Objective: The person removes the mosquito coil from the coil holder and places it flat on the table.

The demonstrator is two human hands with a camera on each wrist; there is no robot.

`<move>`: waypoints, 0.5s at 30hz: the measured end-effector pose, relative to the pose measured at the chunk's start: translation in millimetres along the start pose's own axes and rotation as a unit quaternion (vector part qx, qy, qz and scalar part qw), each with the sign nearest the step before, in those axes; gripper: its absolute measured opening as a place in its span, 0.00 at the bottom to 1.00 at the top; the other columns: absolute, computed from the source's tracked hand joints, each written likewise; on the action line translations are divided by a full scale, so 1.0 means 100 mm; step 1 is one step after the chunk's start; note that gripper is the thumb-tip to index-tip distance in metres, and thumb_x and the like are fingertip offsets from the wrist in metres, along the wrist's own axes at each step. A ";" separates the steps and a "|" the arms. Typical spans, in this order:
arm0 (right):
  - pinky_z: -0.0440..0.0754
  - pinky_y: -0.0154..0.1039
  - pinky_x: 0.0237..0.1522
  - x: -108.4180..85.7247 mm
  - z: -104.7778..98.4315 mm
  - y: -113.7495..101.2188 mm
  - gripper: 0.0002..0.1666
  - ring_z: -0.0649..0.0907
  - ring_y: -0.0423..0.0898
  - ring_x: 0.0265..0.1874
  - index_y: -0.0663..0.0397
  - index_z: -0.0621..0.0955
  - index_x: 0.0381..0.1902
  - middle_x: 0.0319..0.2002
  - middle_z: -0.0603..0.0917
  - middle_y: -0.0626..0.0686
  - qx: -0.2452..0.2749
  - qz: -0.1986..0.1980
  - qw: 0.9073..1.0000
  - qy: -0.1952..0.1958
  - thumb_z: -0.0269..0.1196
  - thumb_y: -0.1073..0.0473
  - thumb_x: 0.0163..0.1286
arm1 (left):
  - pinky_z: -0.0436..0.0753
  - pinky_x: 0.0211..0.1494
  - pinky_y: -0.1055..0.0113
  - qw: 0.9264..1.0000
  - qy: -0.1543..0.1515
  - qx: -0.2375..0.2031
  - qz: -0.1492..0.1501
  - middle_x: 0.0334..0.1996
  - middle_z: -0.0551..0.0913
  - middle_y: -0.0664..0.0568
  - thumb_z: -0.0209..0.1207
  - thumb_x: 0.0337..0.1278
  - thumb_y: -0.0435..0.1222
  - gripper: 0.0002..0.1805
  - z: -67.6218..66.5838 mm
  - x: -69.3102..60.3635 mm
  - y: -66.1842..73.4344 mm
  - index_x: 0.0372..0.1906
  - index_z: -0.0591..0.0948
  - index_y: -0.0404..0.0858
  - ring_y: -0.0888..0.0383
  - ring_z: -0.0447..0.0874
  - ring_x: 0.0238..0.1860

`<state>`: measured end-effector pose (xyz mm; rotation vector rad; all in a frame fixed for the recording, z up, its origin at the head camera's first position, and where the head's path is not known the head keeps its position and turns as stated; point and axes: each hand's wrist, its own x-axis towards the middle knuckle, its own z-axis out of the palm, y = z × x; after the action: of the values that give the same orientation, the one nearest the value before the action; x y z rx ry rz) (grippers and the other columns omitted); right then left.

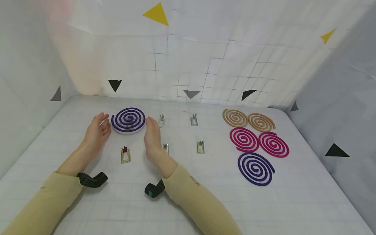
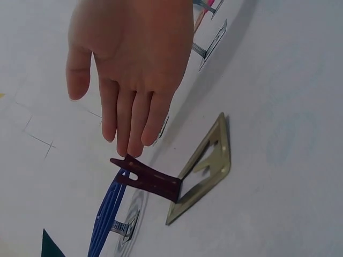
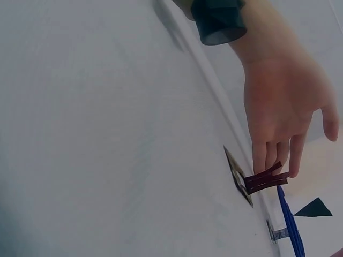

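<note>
A dark blue mosquito coil [image 1: 129, 118] is perched flat on a small metal stand at the back left, raised off the table; both wrist views show it edge-on. To its left is my left hand [image 1: 98, 132], fingers loosely bent and holding nothing. My right hand [image 1: 152, 138] is upright along the coil's right edge, fingers extended; whether it touches the coil I cannot tell. Nearer than the coil, between the forearms, a metal stand with a dark red upright prong [image 2: 150, 181] sits bare. In the left wrist view, the left palm [image 2: 134, 59] faces the camera.
Several bare metal stands, such as the grey one [image 1: 194, 120] and the brass one [image 1: 200, 147], dot the middle. At right lie two tan coils [image 1: 235, 117], two pink coils [image 1: 244, 139] and another dark blue coil [image 1: 256, 168]. White walls [image 1: 199, 65] enclose the table's back and sides.
</note>
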<state>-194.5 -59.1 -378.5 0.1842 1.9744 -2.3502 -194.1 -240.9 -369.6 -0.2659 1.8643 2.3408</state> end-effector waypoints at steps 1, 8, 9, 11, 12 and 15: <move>0.57 0.45 0.77 0.00 0.00 0.01 0.31 0.63 0.48 0.75 0.53 0.68 0.73 0.73 0.68 0.50 -0.001 -0.002 1.000 -0.001 0.46 0.47 0.78 | 0.37 0.81 0.63 1.000 0.001 0.000 0.002 0.79 0.26 0.48 0.34 0.75 0.61 0.45 0.00 0.00 0.00 0.80 0.32 0.42 0.53 0.25 0.80; 0.57 0.44 0.77 0.03 0.00 0.05 0.32 0.64 0.48 0.75 0.56 0.68 0.73 0.73 0.69 0.52 -0.004 -0.006 1.000 -0.009 0.47 0.47 0.78 | 0.39 0.81 0.63 1.000 0.002 0.000 0.005 0.79 0.28 0.48 0.36 0.74 0.61 0.46 0.03 -0.03 0.02 0.80 0.31 0.43 0.53 0.28 0.80; 0.58 0.44 0.77 0.03 0.00 0.06 0.32 0.64 0.48 0.75 0.56 0.68 0.73 0.73 0.69 0.52 -0.001 -0.005 1.000 -0.013 0.47 0.47 0.78 | 0.39 0.81 0.63 1.000 0.001 0.000 0.004 0.79 0.28 0.48 0.36 0.74 0.61 0.46 0.04 -0.03 0.02 0.80 0.31 0.42 0.53 0.28 0.80; 0.59 0.44 0.77 0.04 0.00 0.07 0.31 0.65 0.49 0.75 0.57 0.68 0.72 0.73 0.69 0.53 0.004 -0.001 1.000 -0.020 0.47 0.47 0.78 | 0.39 0.81 0.64 1.000 -0.001 -0.002 0.003 0.79 0.28 0.47 0.36 0.75 0.61 0.46 0.05 -0.04 0.02 0.80 0.32 0.42 0.53 0.28 0.80; 0.59 0.43 0.77 0.04 0.00 0.07 0.31 0.65 0.49 0.74 0.57 0.69 0.72 0.73 0.69 0.53 0.007 0.001 1.000 -0.022 0.47 0.47 0.78 | 0.40 0.81 0.64 1.000 -0.001 0.000 0.003 0.79 0.29 0.47 0.36 0.75 0.61 0.46 0.05 -0.04 0.02 0.80 0.32 0.41 0.53 0.29 0.80; 0.61 0.43 0.76 0.05 -0.01 0.08 0.31 0.67 0.49 0.73 0.58 0.69 0.72 0.72 0.70 0.53 0.018 0.006 0.999 -0.033 0.46 0.48 0.78 | 0.40 0.81 0.63 1.000 -0.001 0.009 0.004 0.79 0.29 0.46 0.35 0.74 0.61 0.45 0.06 -0.05 0.01 0.80 0.33 0.41 0.53 0.30 0.80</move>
<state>-198.3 -59.3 -387.6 0.1179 1.8977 -2.3536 -190.3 -234.9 -365.9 -0.2538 1.8881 2.3261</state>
